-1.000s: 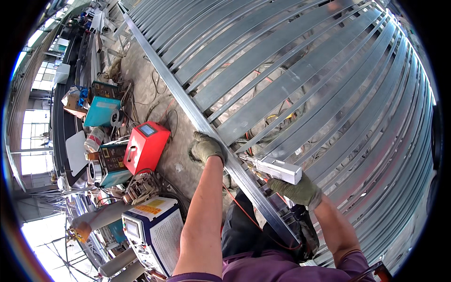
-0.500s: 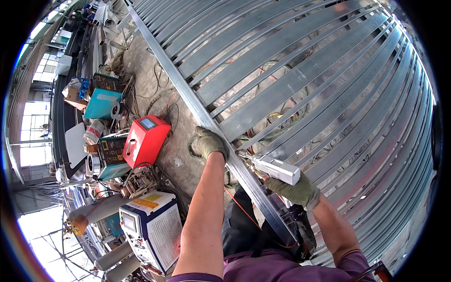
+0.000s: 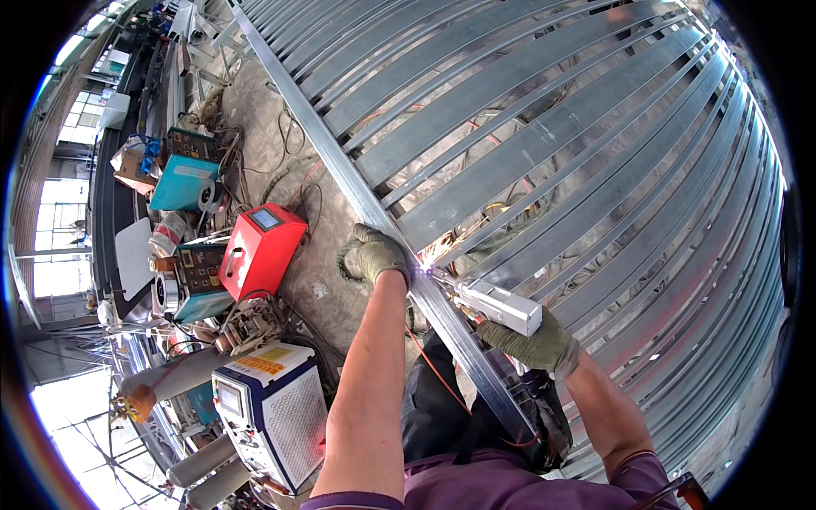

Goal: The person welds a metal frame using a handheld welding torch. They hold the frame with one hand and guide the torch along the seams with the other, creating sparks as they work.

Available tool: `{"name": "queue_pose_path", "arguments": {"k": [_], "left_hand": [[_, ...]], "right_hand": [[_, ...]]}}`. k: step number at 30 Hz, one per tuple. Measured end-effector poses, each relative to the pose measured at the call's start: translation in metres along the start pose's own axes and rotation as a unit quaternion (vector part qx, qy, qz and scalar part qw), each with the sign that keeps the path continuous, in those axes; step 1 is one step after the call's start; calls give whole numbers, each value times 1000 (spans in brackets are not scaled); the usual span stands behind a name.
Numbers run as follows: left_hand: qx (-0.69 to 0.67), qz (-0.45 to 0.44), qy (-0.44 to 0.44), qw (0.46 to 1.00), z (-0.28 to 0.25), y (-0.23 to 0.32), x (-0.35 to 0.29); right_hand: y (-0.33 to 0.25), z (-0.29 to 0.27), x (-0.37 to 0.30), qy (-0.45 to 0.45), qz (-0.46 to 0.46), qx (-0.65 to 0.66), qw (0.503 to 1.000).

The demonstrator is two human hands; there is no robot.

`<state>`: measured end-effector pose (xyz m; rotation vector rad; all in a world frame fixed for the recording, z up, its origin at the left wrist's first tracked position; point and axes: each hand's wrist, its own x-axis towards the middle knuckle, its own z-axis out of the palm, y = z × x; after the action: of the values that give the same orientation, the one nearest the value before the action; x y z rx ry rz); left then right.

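Note:
In a green work glove, my left hand (image 3: pixel 380 256) is closed around the edge of a long silver metal rail (image 3: pixel 340 170). My right hand (image 3: pixel 534 342), gloved the same way, grips a handheld welding gun (image 3: pixel 501 306) with a silver box-shaped body. The gun's nozzle meets the rail where a slat joins it, just right of my left hand. A bright violet-white spot and orange sparks (image 3: pixel 438 251) burst from that joint. Many flat metal slats (image 3: pixel 476 200), wide and narrow in turn, run from the rail to the upper right. My right fingers are partly hidden by the gun.
A red box-shaped machine (image 3: pixel 262 251) with a small screen stands on the concrete floor at left. Nearby are teal machines (image 3: pixel 185 174), a white-and-blue cabinet (image 3: pixel 272 408) and grey gas cylinders (image 3: pixel 183 374). Cables and hoses (image 3: pixel 306 204) lie across the floor, also beneath the slats.
Sparks and a bright spot have appeared at the gun's nozzle, where none showed before. Both hands and the gun hold nearly the same place; the background has shifted slightly.

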<state>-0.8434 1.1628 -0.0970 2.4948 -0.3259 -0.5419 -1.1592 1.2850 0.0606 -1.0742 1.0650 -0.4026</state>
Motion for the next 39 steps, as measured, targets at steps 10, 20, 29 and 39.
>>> {"name": "queue_pose_path", "arguments": {"k": [10, 20, 29, 39], "left_hand": [[80, 7, 20, 997, 8, -5, 8], [101, 10, 14, 995, 8, -17, 14], [79, -2, 8, 997, 8, -18, 15], [58, -8, 7, 998, 12, -17, 14]], "right_hand": [[-4, -3, -3, -16, 12, 7, 1000], [-4, -2, -6, 2, -5, 16, 1000], [5, -1, -8, 12, 11, 32, 999], [2, -2, -13, 9, 5, 63, 998]]}}
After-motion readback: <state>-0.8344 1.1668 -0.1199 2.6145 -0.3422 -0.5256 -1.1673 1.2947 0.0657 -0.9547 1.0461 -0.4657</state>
